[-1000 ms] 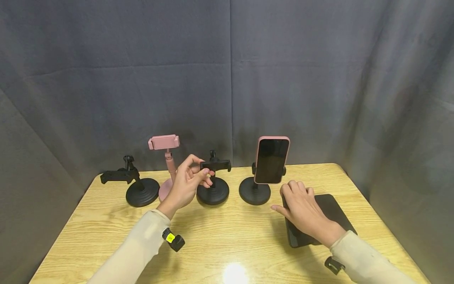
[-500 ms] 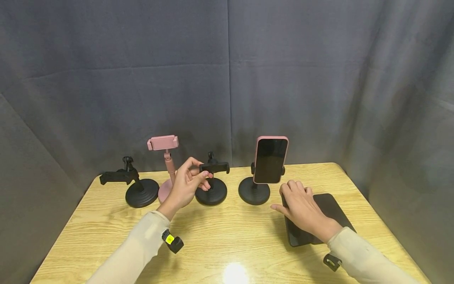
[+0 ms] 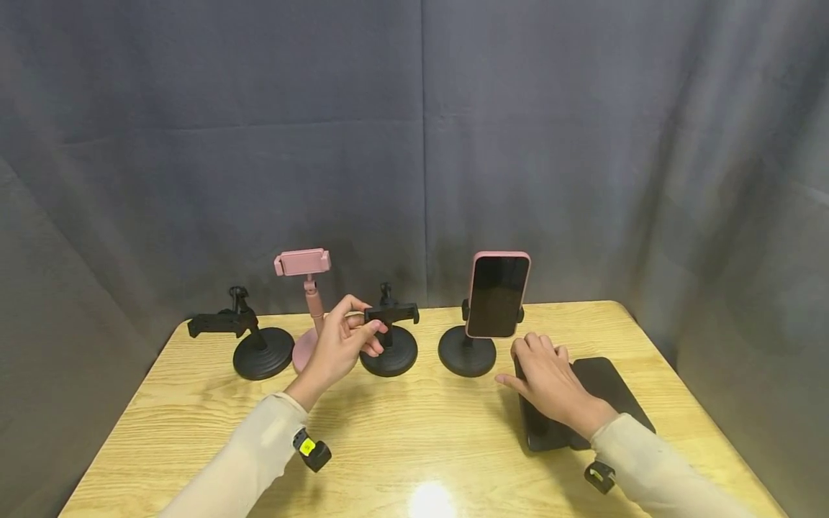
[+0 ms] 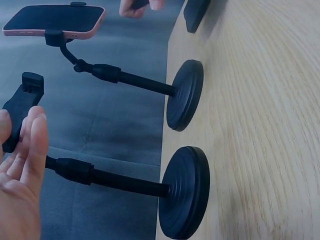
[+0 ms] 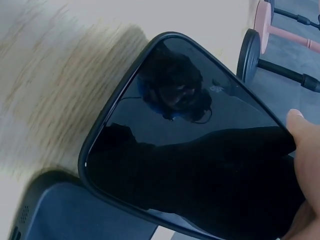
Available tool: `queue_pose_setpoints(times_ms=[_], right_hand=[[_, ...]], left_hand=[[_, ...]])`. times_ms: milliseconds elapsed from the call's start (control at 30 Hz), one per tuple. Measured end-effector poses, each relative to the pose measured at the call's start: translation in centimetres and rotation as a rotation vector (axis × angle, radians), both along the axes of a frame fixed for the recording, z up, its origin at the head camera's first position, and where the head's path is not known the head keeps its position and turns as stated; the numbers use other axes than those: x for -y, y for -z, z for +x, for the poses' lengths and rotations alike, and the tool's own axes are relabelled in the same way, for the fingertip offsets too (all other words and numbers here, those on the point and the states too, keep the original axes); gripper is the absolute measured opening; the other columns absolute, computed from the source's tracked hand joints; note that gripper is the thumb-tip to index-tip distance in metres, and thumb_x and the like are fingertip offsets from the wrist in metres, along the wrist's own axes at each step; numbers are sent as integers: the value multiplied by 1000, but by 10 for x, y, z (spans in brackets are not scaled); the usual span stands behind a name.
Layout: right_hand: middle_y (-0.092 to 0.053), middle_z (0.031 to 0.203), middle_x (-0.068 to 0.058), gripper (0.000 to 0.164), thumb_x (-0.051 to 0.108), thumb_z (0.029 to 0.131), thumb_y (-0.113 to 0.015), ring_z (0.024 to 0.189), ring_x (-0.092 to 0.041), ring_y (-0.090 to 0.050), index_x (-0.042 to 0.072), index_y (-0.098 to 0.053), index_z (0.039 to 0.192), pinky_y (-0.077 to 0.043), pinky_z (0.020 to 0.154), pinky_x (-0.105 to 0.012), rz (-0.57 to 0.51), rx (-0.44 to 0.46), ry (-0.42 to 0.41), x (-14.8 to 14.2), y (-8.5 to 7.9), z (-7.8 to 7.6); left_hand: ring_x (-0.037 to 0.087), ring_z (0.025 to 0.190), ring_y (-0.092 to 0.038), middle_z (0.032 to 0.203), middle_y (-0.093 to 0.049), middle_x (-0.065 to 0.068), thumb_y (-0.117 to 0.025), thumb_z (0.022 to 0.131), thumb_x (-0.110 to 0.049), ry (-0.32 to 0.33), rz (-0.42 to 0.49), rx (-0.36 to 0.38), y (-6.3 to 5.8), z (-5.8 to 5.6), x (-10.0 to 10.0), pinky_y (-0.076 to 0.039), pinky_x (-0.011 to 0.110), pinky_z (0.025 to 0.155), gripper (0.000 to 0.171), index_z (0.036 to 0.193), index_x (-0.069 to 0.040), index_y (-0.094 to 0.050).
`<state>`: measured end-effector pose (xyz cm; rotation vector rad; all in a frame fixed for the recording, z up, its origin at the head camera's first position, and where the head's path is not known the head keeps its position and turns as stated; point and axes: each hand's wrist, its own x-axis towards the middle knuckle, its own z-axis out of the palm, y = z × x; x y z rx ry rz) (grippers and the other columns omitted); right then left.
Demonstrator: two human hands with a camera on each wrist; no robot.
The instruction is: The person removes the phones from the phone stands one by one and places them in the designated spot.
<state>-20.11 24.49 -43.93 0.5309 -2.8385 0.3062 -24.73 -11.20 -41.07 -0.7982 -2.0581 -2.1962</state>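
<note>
My left hand (image 3: 335, 349) pinches the left end of the clamp (image 3: 401, 314) on a black phone stand. In the left wrist view, the thumb and fingers sit around that clamp (image 4: 21, 107), and the stand's round base (image 4: 185, 192) rests on the table. My right hand (image 3: 549, 380) grips the far edge of a black phone (image 3: 540, 430). Its dark, reflecting screen (image 5: 175, 130) fills the right wrist view. A second black phone (image 3: 612, 392) lies beside it, partly covered by the first phone and the hand.
A pink-cased phone (image 3: 499, 296) stands upright in another black stand (image 3: 468, 352). Left of my left hand are a pink stand (image 3: 303, 262) and a black stand (image 3: 262, 352). Grey curtains (image 3: 414, 144) border the wooden table (image 3: 401, 446).
My left hand and the clamp it pinches have dropped slightly toward me, while the stand's base has stayed put. The right hand has hardly moved.
</note>
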Motion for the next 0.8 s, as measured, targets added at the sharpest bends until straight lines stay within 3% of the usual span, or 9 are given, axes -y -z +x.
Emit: queue_pose_setpoints(times_ms=[300,800], right_hand=[[-40,83,2,39,43,89,-77,79,-19,-32,13,-52,96,-17,67,-34,-6,27,11,-1,12,-5],[-44,86,5,38,43,90,-74,80,-16,-34,11,-58,102,-22,69,-33,-6,111,-60,-1,25,-15]], left_hand=[[5,61,-69,86,-73,-12,-53,101,6,-17,-10,19,0,2,-2,-60,22,58,24,119,12,-39],[4,61,-69,86,-73,-14,-53,101,4,-36,-20,26,2,2,-1,-59,20,58,24,118,11,-39]])
